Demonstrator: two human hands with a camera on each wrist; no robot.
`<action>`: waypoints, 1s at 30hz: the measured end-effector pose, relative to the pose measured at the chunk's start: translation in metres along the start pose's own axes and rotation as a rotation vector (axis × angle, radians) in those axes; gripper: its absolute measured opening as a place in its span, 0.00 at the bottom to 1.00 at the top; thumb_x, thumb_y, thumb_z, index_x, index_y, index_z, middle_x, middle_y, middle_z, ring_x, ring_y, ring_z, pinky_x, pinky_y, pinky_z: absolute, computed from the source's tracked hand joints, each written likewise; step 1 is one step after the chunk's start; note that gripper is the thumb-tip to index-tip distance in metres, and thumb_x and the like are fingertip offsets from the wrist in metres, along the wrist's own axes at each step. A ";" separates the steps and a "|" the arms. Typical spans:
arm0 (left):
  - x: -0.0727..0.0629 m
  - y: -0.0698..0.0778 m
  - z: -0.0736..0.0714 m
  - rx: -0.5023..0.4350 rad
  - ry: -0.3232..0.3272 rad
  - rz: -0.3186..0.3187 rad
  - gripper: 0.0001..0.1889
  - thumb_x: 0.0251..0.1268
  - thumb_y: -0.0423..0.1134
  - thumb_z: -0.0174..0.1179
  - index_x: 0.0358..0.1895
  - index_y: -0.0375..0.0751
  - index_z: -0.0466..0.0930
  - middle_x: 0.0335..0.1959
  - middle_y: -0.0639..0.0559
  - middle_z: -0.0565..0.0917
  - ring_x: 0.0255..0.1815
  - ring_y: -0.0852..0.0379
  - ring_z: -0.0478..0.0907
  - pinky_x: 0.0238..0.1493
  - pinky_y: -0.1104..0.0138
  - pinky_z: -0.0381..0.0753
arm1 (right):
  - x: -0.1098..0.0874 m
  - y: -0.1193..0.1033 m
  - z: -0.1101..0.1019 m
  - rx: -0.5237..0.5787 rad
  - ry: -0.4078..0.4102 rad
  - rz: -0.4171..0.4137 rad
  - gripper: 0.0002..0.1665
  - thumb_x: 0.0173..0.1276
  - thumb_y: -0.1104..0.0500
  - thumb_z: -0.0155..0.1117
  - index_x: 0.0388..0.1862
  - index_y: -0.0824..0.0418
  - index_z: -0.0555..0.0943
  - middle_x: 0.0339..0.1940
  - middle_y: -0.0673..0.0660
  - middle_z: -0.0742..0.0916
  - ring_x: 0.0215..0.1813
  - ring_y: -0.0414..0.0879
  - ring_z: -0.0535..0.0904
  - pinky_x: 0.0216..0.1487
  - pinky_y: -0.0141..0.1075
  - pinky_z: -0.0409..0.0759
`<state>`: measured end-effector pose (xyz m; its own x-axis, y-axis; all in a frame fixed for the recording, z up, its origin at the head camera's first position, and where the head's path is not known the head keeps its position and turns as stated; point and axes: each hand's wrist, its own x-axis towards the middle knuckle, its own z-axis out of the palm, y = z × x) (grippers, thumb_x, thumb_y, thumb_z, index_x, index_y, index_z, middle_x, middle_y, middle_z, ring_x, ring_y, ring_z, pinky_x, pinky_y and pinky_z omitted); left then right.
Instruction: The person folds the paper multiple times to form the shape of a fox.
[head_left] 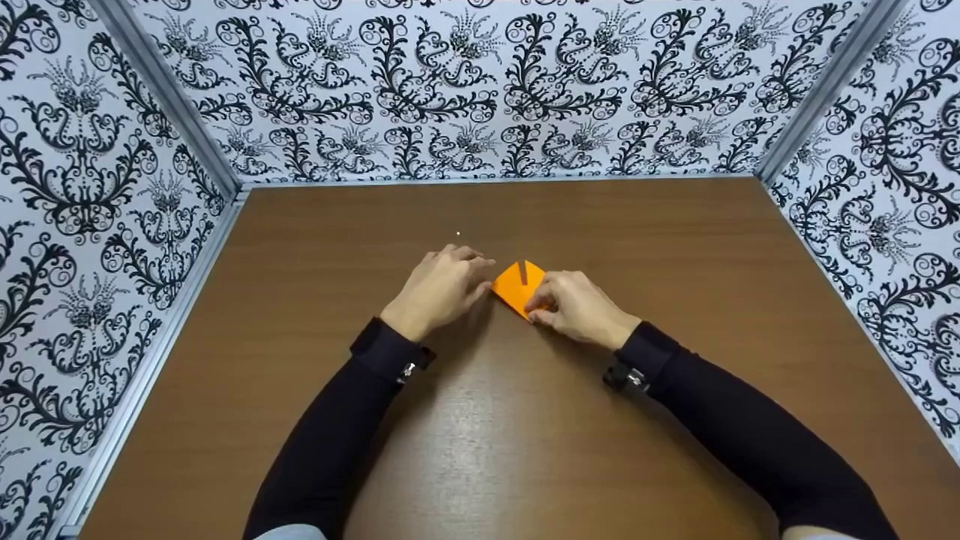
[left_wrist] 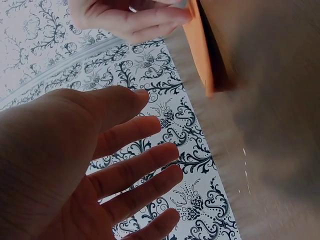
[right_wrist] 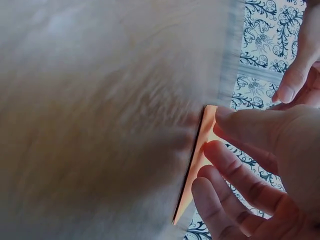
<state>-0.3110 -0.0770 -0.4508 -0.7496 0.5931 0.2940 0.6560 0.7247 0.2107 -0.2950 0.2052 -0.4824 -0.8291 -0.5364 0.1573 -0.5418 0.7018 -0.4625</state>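
Note:
A small folded piece of orange paper (head_left: 513, 288) lies on the brown table, with a dark narrow gap between its two rounded upper parts. My right hand (head_left: 576, 306) holds it at the near right side, thumb and bent fingers at the edge. In the right wrist view the thumb and fingertips meet the orange paper (right_wrist: 199, 162), seen almost edge-on. My left hand (head_left: 442, 289) hovers by the paper's left corner. The left wrist view shows that hand (left_wrist: 115, 155) with its fingers spread and nothing in them, apart from the paper (left_wrist: 200, 55).
The wooden table (head_left: 480, 450) stretches around both hands. White walls (head_left: 465, 90) with a black floral pattern enclose it at the back and both sides, joined by grey metal corner strips. A tiny white speck (head_left: 458, 233) lies beyond the left hand.

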 end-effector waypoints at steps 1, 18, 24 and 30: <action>0.000 0.000 0.000 -0.001 0.001 0.001 0.20 0.89 0.44 0.70 0.74 0.40 0.91 0.72 0.38 0.93 0.72 0.33 0.90 0.72 0.35 0.91 | 0.000 0.001 0.000 0.007 0.012 -0.002 0.08 0.78 0.59 0.86 0.52 0.59 1.00 0.52 0.59 0.99 0.55 0.57 0.93 0.68 0.55 0.95; 0.003 0.022 0.024 0.017 -0.050 0.144 0.15 0.86 0.41 0.75 0.67 0.42 0.96 0.65 0.38 0.93 0.65 0.36 0.90 0.70 0.41 0.92 | -0.001 0.002 -0.009 0.039 0.125 0.032 0.06 0.78 0.64 0.84 0.50 0.65 0.99 0.45 0.64 0.96 0.46 0.56 0.94 0.52 0.50 0.97; 0.002 0.028 0.032 0.025 -0.158 0.102 0.13 0.88 0.43 0.72 0.65 0.47 0.97 0.69 0.41 0.92 0.68 0.37 0.87 0.72 0.37 0.89 | 0.000 0.004 -0.011 0.010 0.148 0.057 0.06 0.78 0.64 0.84 0.48 0.66 0.99 0.44 0.64 0.96 0.45 0.56 0.92 0.51 0.46 0.92; 0.001 0.028 0.037 0.050 -0.212 0.097 0.12 0.89 0.43 0.71 0.65 0.48 0.97 0.68 0.42 0.93 0.65 0.37 0.89 0.69 0.37 0.90 | -0.002 0.006 -0.009 0.002 0.134 0.085 0.06 0.78 0.65 0.83 0.48 0.67 0.99 0.43 0.65 0.95 0.45 0.57 0.92 0.50 0.47 0.92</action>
<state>-0.2970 -0.0432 -0.4789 -0.6886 0.7173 0.1068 0.7245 0.6742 0.1433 -0.2975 0.2144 -0.4779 -0.8828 -0.4078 0.2331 -0.4691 0.7408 -0.4808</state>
